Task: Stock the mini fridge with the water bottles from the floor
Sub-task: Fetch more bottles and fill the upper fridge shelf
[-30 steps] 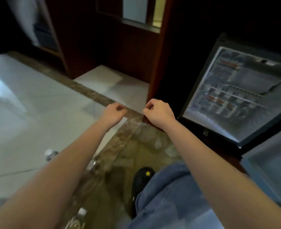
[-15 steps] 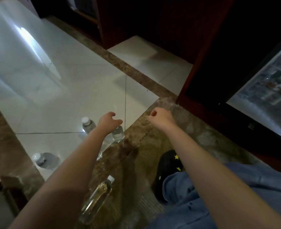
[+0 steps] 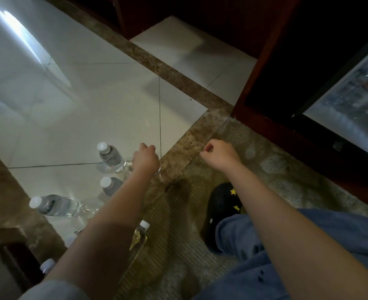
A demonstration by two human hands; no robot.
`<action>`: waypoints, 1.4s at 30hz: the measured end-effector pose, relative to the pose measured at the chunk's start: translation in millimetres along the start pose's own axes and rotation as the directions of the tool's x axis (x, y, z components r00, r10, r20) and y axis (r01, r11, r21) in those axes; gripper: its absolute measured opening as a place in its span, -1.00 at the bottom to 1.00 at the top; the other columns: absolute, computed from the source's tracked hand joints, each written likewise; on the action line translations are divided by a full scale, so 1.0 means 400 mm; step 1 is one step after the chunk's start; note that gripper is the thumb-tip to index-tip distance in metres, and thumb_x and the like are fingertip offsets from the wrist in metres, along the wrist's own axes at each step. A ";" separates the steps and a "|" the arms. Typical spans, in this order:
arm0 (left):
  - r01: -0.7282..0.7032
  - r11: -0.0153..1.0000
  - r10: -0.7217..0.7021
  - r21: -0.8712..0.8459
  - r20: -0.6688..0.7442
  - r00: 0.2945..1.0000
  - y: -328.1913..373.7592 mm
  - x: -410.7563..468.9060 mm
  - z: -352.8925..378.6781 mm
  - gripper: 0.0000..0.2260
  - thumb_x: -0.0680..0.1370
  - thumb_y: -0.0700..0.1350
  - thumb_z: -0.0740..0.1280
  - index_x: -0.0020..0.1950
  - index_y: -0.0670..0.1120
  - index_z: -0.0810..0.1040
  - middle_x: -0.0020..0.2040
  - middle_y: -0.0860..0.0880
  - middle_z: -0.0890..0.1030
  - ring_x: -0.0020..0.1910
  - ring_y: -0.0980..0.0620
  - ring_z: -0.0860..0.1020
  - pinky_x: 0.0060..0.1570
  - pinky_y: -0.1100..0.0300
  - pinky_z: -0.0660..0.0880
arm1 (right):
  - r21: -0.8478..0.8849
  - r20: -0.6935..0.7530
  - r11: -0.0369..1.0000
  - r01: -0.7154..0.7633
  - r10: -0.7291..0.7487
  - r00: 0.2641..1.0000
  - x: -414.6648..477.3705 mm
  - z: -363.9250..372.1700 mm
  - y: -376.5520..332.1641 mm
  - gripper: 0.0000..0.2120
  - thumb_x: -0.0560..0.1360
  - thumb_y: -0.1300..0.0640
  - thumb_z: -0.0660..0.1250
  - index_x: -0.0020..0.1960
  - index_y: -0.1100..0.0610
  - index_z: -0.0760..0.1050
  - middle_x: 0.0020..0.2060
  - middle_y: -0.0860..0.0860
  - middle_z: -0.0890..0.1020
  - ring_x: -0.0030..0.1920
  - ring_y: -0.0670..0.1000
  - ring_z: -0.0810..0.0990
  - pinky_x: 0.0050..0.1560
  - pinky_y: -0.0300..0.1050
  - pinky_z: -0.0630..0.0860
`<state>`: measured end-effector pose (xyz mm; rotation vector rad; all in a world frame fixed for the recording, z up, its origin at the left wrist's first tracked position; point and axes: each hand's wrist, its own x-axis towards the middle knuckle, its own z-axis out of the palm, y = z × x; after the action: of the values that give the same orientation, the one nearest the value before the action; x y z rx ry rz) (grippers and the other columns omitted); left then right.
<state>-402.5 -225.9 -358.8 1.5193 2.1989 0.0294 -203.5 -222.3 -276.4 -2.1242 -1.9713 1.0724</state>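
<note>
Several clear water bottles with white caps are on the pale tile floor at lower left. One stands upright (image 3: 110,156), a second (image 3: 110,185) stands just behind my forearm, and one lies on its side (image 3: 55,205). Another bottle (image 3: 140,234) lies on the ribbed mat, partly under my arm. My left hand (image 3: 146,158) is curled down over the top of a bottle whose clear edge (image 3: 158,166) shows beside the wrist; the rest of it is hidden. My right hand (image 3: 218,153) hovers in a loose fist with nothing in it. The mini fridge (image 3: 352,100) shows its shelves at the right edge.
A dark wood cabinet (image 3: 254,94) frames the fridge. A brown stone strip (image 3: 178,79) crosses the floor. My black shoe with yellow stars (image 3: 224,202) and blue-jeaned knee (image 3: 265,245) rest on the mat. Dark wooden furniture (image 3: 9,245) stands at lower left.
The view has swung down and left from the fridge to the floor. My left hand has dropped from an open reach and closed over a bottle; the right fist has barely moved.
</note>
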 end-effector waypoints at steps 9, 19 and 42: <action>0.012 0.991 -0.012 -0.130 0.005 1.000 -0.009 -0.007 -0.027 -0.73 0.53 -0.12 0.31 0.20 -0.19 0.49 0.21 -0.16 0.40 0.03 -0.21 0.54 0.07 -0.02 0.53 | 0.073 0.174 0.997 0.031 -0.044 0.984 -0.027 0.022 0.017 -0.76 0.55 0.05 0.29 0.19 0.09 0.45 0.05 0.01 0.48 0.01 0.00 0.46 -0.06 -0.12 0.43; -0.545 0.833 0.551 -0.093 0.064 0.832 0.146 -0.118 -0.245 -0.83 0.48 -0.09 0.39 0.05 -0.05 0.61 0.11 -0.05 0.52 0.12 0.01 0.45 0.08 0.22 0.33 | 0.319 0.268 0.943 0.096 -0.187 0.945 -0.046 0.050 0.008 0.03 0.27 0.04 0.59 0.55 -0.04 0.03 0.50 0.01 0.23 0.47 0.09 0.24 0.39 0.10 0.32; 0.226 0.945 -0.103 -0.236 0.441 0.892 -0.296 -0.251 0.170 -0.63 0.45 0.08 0.37 0.16 -0.08 0.53 0.08 -0.07 0.61 0.04 -0.05 0.57 0.11 0.06 0.51 | 0.274 0.254 0.956 0.103 -0.176 0.951 -0.074 0.167 -0.014 -0.35 0.24 0.04 0.60 0.24 0.07 0.41 0.09 0.00 0.57 0.11 0.03 0.56 0.11 -0.02 0.53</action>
<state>-452.2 -377.6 -415.6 1.0580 1.8711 -0.0386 -240.6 -274.8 -311.1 -1.7530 -1.9243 1.5719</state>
